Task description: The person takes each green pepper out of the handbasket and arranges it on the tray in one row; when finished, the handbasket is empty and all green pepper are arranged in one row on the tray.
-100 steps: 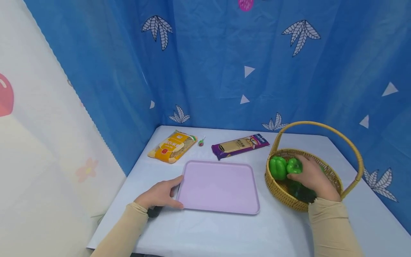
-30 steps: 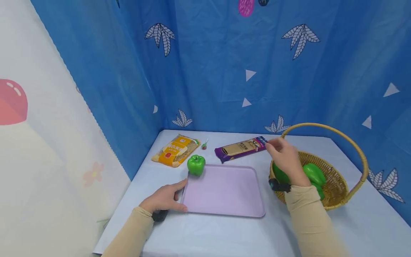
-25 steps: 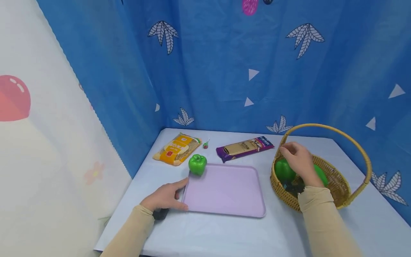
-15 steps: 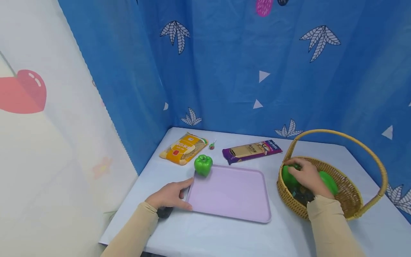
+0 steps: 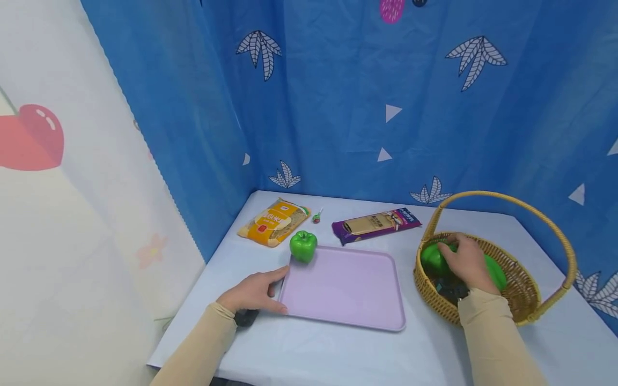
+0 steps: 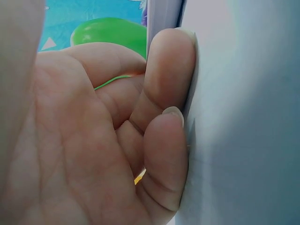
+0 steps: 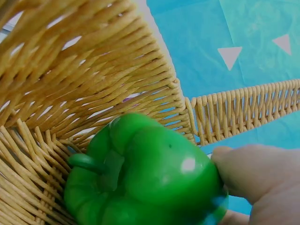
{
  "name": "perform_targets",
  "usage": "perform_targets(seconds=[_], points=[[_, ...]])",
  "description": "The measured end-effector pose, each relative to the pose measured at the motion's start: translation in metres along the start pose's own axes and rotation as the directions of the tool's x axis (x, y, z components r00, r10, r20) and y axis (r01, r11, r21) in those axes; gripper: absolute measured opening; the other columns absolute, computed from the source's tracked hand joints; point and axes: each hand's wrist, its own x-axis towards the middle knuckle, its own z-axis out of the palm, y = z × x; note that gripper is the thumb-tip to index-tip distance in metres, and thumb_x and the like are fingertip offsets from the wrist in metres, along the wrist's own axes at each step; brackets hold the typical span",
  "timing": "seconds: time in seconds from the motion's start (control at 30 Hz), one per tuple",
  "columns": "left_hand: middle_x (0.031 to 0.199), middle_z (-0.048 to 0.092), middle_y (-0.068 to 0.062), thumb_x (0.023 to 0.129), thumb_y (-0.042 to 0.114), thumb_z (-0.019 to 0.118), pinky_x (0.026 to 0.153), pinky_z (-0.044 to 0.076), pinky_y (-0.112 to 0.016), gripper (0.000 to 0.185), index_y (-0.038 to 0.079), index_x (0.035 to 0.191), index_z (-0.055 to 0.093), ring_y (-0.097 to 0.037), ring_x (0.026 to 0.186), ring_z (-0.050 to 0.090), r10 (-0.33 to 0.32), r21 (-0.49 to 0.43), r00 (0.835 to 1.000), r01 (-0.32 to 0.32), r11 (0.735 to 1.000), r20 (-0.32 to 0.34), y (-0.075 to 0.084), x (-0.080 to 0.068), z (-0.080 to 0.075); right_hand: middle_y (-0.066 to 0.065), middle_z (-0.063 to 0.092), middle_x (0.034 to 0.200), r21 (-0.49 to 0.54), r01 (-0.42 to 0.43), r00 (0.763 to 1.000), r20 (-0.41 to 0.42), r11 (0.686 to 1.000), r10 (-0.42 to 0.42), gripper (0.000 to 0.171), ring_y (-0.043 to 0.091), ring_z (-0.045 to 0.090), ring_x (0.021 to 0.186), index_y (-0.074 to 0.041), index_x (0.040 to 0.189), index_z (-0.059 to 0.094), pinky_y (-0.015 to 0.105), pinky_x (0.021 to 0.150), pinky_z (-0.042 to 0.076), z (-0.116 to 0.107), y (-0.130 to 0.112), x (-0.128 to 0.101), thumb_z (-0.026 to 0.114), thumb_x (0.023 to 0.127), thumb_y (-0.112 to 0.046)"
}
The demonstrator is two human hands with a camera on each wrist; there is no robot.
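My left hand (image 5: 253, 292) rests along the left edge of a lilac tray (image 5: 345, 289), thumb near its front corner, index finger further back. In the left wrist view, bent fingertips (image 6: 168, 70) touch the white tabletop beside the tray's rim. A green bell pepper (image 5: 303, 246) stands upright on the tray's back left corner. My right hand (image 5: 468, 262) reaches into a wicker basket (image 5: 429, 297) and grips another green bell pepper (image 7: 164, 168) there, which lies tipped with its stem toward the basket wall. The fingers beneath it are mostly hidden.
Behind the tray lie an orange grain bag (image 5: 275, 222), a small lollipop (image 5: 316, 217) and a purple noodle packet (image 5: 376, 226). The basket's tall handle (image 5: 526, 206) arches over the right side. Another green pepper (image 5: 494, 272) lies in the basket. A blue curtain (image 5: 338, 107) hangs behind.
One green bell pepper has come from the basket onto the tray's back left corner. My right hand has gone back down into the basket onto another pepper. The left hand has stayed at the tray.
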Motion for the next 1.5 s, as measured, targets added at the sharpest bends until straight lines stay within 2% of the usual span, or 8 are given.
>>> perform_targets(seconds=[0.23, 0.37, 0.6, 0.77, 1.07, 1.2, 1.3, 1.5], points=[[0.075, 0.05, 0.004, 0.059, 0.066, 0.074, 0.057, 0.038, -0.027, 0.107, 0.027, 0.147, 0.028, -0.011, 0.069, 0.048, 0.006, -0.002, 1.0, -0.006, 1.0, 0.01, 0.0, 0.002, 0.0022, 0.04, 0.034, 0.128, -0.065, 0.001, 0.975, 0.223, 0.998, 0.014, 0.089, 0.055, 0.038, 0.11, 0.014, 0.136, 0.031, 0.062, 0.082, 0.036, 0.0018, 0.0046, -0.0016, 0.053, 0.086, -0.056], [0.075, 0.049, 0.005, 0.058, 0.068, 0.073, 0.056, 0.038, -0.027, 0.107, 0.028, 0.147, 0.028, -0.011, 0.069, 0.048, 0.004, 0.0, 1.0, -0.004, 1.0, 0.007, -0.0009, 0.0029, 0.0028, 0.041, 0.036, 0.126, -0.077, 0.017, 0.965, 0.261, 0.997, 0.004, 0.094, 0.052, 0.044, 0.104, 0.016, 0.137, 0.026, 0.057, 0.075, 0.041, 0.002, 0.0073, -0.0004, 0.058, 0.084, -0.054], [0.075, 0.049, 0.004, 0.057, 0.069, 0.073, 0.057, 0.038, -0.027, 0.109, 0.028, 0.147, 0.028, -0.011, 0.07, 0.047, 0.003, 0.002, 1.0, -0.003, 1.0, 0.001, -0.0011, 0.0027, 0.0023, 0.035, 0.048, 0.12, -0.062, 0.031, 0.979, 0.201, 0.998, -0.018, 0.081, 0.05, 0.048, 0.103, 0.009, 0.132, 0.042, 0.058, 0.076, 0.041, -0.0017, 0.0041, -0.0006, 0.053, 0.086, -0.057], [0.075, 0.049, 0.005, 0.055, 0.069, 0.075, 0.057, 0.038, -0.027, 0.112, 0.028, 0.147, 0.027, -0.011, 0.069, 0.047, 0.007, 0.011, 1.0, -0.007, 1.0, 0.005, -0.0009, 0.0021, 0.0017, 0.032, 0.051, 0.119, -0.031, 0.037, 0.999, 0.039, 0.999, -0.036, 0.048, 0.05, 0.047, 0.103, 0.004, 0.124, 0.052, 0.059, 0.077, 0.038, -0.0006, 0.0028, -0.0031, 0.052, 0.093, -0.033], [0.074, 0.049, 0.005, 0.056, 0.07, 0.072, 0.057, 0.038, -0.027, 0.11, 0.029, 0.147, 0.026, -0.011, 0.069, 0.048, 0.002, 0.028, 1.0, -0.002, 1.0, -0.008, -0.0021, 0.0025, -0.0005, 0.032, 0.054, 0.115, -0.045, -0.045, 0.998, -0.053, 0.998, 0.043, 0.035, 0.031, 0.048, 0.058, 0.0, 0.127, 0.054, 0.04, 0.05, 0.035, -0.0037, 0.0012, -0.0008, 0.043, 0.096, -0.012], [0.074, 0.049, 0.006, 0.056, 0.071, 0.071, 0.056, 0.038, -0.027, 0.11, 0.029, 0.147, 0.026, -0.011, 0.068, 0.047, 0.002, 0.032, 1.0, -0.001, 0.999, -0.008, -0.0033, 0.002, 0.0007, 0.037, 0.041, 0.127, -0.023, -0.086, 0.995, 0.054, 0.996, 0.087, 0.05, 0.047, 0.051, 0.089, 0.004, 0.138, 0.038, 0.053, 0.068, 0.041, -0.0048, -0.0004, 0.0007, 0.037, 0.096, -0.024], [0.074, 0.05, 0.006, 0.056, 0.071, 0.071, 0.057, 0.038, -0.027, 0.109, 0.029, 0.147, 0.027, -0.01, 0.068, 0.047, 0.003, 0.036, 1.0, -0.002, 0.999, -0.011, -0.0024, 0.0015, 0.0008, 0.042, 0.024, 0.134, -0.037, -0.097, 0.986, 0.135, 0.995, 0.101, 0.073, 0.057, 0.03, 0.115, 0.011, 0.141, 0.021, 0.064, 0.086, 0.031, -0.0045, 0.0003, 0.0023, 0.045, 0.091, -0.037], [0.074, 0.05, 0.005, 0.056, 0.071, 0.072, 0.056, 0.038, -0.027, 0.108, 0.029, 0.146, 0.028, -0.011, 0.068, 0.048, -0.003, 0.037, 1.0, 0.004, 0.999, -0.018, -0.0003, 0.0001, -0.0007, 0.044, 0.029, 0.126, -0.073, -0.028, 0.994, 0.102, 0.997, 0.035, 0.082, 0.057, 0.032, 0.112, 0.015, 0.139, 0.022, 0.064, 0.086, 0.032, 0.0002, 0.0043, 0.0046, 0.062, 0.084, -0.032]])
